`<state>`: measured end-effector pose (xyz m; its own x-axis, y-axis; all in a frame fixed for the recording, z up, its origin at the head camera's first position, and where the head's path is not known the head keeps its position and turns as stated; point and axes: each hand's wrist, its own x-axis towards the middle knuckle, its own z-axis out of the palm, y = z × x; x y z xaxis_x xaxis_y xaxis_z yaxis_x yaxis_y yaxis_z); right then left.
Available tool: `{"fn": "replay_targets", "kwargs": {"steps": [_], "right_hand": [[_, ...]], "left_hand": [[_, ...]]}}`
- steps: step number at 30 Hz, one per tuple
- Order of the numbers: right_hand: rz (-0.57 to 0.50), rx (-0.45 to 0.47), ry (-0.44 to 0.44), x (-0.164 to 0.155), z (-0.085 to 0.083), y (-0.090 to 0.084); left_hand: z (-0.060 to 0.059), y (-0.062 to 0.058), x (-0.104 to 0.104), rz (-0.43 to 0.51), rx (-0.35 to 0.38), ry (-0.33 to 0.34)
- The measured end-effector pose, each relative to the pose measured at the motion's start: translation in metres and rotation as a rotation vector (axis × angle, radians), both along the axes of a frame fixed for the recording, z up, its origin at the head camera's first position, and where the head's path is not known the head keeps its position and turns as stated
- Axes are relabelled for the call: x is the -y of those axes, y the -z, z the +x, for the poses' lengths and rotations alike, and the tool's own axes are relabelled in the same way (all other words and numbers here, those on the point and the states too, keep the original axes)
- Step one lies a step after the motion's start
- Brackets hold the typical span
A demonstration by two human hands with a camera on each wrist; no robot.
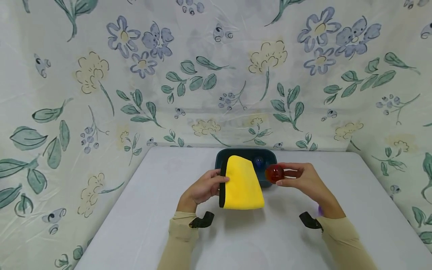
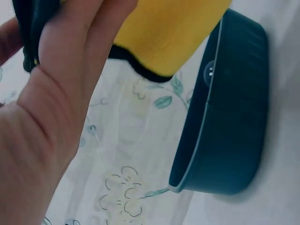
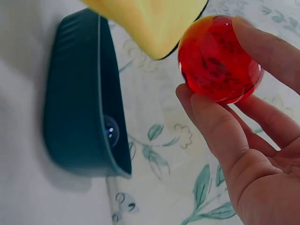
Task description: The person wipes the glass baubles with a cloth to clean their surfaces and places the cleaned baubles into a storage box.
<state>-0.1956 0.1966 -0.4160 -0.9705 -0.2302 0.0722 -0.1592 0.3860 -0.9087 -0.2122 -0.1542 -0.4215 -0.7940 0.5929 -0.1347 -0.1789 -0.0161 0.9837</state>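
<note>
In dark tub, blue ball

left hand pinching, right hand fingers curled

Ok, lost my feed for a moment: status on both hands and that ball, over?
Left hand grips yellow cloth by its black edge. Right hand holds red ball in fingertips, beside cloth. Dark tub behind, blue ball inside. Nothing between.
</note>
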Motion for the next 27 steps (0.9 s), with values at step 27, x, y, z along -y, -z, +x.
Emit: {"fn": "replay_targets", "kwargs": {"steps": [27], "right_hand": [[-0.186,-0.008,-0.086,0.062,-0.014,0.006]], "left_hand": [[0.01,-0.02,-0.014,-0.013,-0.03,-0.11]]}}
